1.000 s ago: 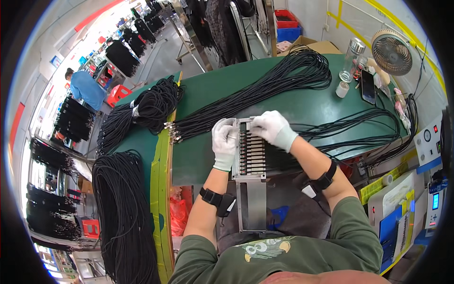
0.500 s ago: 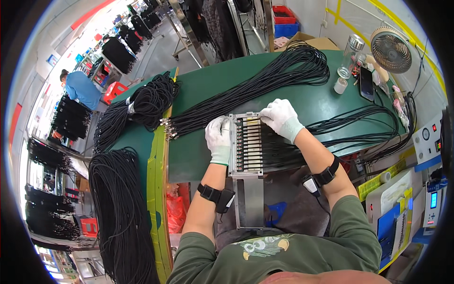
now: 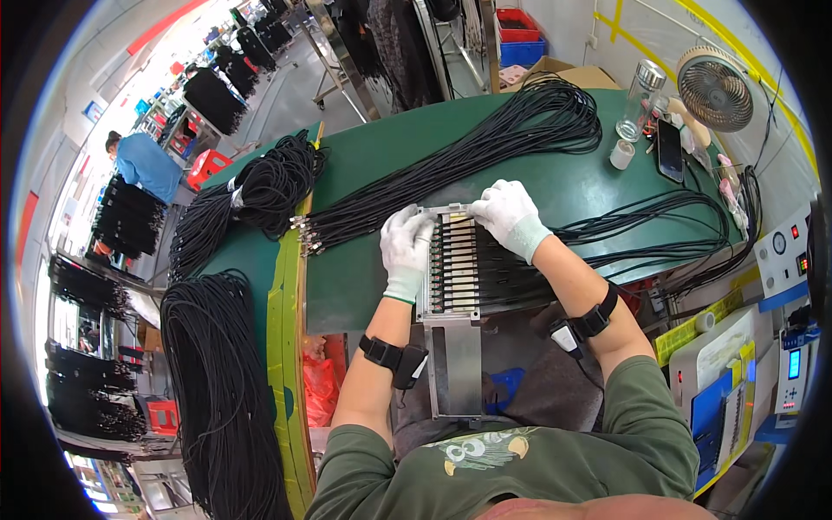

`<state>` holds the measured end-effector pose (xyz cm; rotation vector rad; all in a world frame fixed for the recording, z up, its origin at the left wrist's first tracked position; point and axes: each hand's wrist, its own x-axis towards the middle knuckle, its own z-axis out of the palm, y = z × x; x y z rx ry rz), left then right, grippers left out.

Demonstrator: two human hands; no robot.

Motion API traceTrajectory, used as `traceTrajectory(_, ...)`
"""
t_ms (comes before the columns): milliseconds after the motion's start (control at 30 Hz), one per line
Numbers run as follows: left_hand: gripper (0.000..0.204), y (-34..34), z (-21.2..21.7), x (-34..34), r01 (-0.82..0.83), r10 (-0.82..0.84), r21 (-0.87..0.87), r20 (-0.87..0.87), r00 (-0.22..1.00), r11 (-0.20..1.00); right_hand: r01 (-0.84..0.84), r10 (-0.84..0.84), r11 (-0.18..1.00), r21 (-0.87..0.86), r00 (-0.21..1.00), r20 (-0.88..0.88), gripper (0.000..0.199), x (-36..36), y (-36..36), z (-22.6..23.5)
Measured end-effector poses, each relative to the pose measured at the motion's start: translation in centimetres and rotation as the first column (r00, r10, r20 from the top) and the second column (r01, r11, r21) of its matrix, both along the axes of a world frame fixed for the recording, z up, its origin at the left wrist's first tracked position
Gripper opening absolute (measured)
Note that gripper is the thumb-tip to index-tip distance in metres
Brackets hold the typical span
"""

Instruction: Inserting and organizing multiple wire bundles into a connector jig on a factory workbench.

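Note:
A metal fixture point(image 3: 471, 315) with a row of narrow slots lies in front of me on the green table, its grey lower part reaching past the near edge. Several black cables point(image 3: 511, 276) run into its slots from the right. My left hand point(image 3: 403, 251), in a white glove, has its fingers bent over the fixture's upper left edge, by the topmost slots. At the upper right corner, my gloved right hand point(image 3: 510, 217) has its fingers pinched together. What either hand's fingertips hold, if anything, is too small to make out.
A long cable bundle point(image 3: 485, 143) stretches across the green table point(image 3: 381, 139); tied coils point(image 3: 277, 186) and a hanging bundle point(image 3: 221, 373) are left. A glass bottle point(image 3: 640, 100), phone point(image 3: 669, 149) and fan point(image 3: 715, 88) stand far right. Control boxes point(image 3: 784, 256) flank my right arm.
My left hand has slid slightly up and right, its fingers now over the fixture's upper left edge. My right hand stays at the upper right corner, shifted a little left.

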<state>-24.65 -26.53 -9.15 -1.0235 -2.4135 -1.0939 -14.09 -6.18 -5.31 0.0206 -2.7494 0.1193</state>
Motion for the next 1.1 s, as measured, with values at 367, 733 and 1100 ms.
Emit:
traceTrajectory(367, 0.031, 0.8, 1.4, 0.5, 0.106, -0.18, -0.37, -0.171, 0.969, 0.923, 0.028, -0.052, 0.982, -0.189, 0.991, -0.12, 0.015, 0.9, 3.4, 1.1)
traceTrajectory(733, 0.03, 0.5, 0.7, 0.4, 0.137, -0.179, -0.288, -0.124, 0.976, 0.948, -0.026, 0.248, 0.884, -0.467, 0.873, 0.42, 0.016, 3.9, 4.7, 3.8)
traceTrajectory(1100, 0.03, 0.6, 0.8, 0.3, 0.131, -0.182, -0.304, -0.144, 0.973, 0.944, 0.119, -0.004, 0.964, -0.236, 0.901, 0.435, 0.016, 5.4, 3.1, 4.1)
